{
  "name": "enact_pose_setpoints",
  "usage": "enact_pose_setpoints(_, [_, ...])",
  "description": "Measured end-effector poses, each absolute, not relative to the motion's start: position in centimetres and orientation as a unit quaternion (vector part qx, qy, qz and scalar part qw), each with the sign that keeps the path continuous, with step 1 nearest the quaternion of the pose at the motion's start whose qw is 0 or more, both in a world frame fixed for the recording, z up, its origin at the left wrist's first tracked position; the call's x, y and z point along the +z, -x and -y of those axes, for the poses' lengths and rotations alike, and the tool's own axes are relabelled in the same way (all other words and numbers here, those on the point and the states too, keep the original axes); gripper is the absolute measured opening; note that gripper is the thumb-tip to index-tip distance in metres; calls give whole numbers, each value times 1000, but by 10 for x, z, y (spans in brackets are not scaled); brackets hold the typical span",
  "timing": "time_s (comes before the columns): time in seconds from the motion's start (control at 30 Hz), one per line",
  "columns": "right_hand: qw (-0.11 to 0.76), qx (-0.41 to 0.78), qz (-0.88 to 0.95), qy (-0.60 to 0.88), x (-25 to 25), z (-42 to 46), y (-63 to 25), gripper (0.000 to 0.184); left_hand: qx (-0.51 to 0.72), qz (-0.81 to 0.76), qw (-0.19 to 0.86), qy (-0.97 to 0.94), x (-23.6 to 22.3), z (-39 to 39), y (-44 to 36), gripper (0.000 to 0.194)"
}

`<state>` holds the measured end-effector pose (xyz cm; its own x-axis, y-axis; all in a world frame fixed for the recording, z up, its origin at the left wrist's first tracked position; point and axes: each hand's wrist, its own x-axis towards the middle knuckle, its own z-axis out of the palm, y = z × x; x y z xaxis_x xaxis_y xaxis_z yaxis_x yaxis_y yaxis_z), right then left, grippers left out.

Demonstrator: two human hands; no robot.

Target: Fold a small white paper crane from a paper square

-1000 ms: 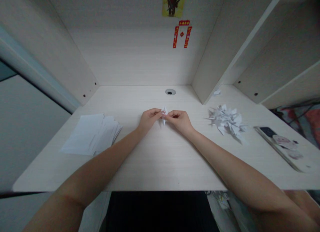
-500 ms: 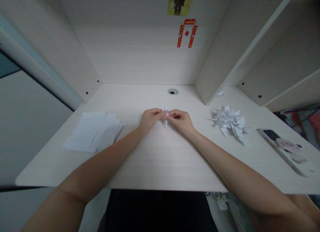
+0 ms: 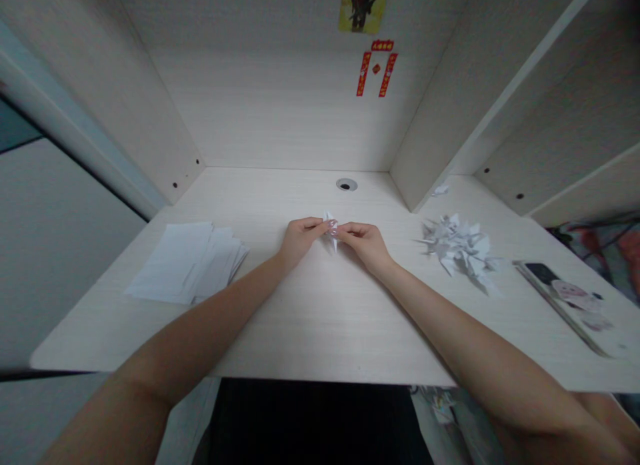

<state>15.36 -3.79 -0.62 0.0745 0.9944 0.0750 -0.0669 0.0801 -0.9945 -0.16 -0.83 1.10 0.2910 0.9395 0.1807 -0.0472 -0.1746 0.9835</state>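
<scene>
1. My left hand has its thumb and fingertips drawn together in a pinch, with a small piece of folded white paper caught between them.
2. My right hand pinches the same piece from the other side, its thumb and forefinger closed on the paper and its other fingers curled in towards the palm.
3. My thumb tips come together over the middle of the paper; at this size I cannot tell whether they touch each other.
4. The piece sits between my two hands, near the middle of the pale desk, one narrow point showing beyond my fingers and another reaching back towards me. I cannot make out whether its underside rests on the surface.
5. Beside my left forearm lies a spread stack of flat white paper sheets, their edges fanned out towards my hand.
6. To the right of my right hand, well apart from it, is a heap of pointed folded white paper pieces, lying jumbled over one another.
7. Farther right, a phone lies at a slant, with pink decorations on its case.
8. Beyond my hands, a round cable hole is set into the desk near the back panel, which carries red paper strips.
</scene>
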Motion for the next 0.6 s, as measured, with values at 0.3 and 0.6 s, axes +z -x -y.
enact_pose_setpoints(0.3, [554, 474, 476, 492, -6, 39, -154, 27, 468, -365, 523, -611, 9, 6, 2, 24])
enact_pose_setpoints(0.6, [540, 470, 483, 503, -3, 40, -152, 32, 463, -380, 537, -593, 11, 8, 0, 28])
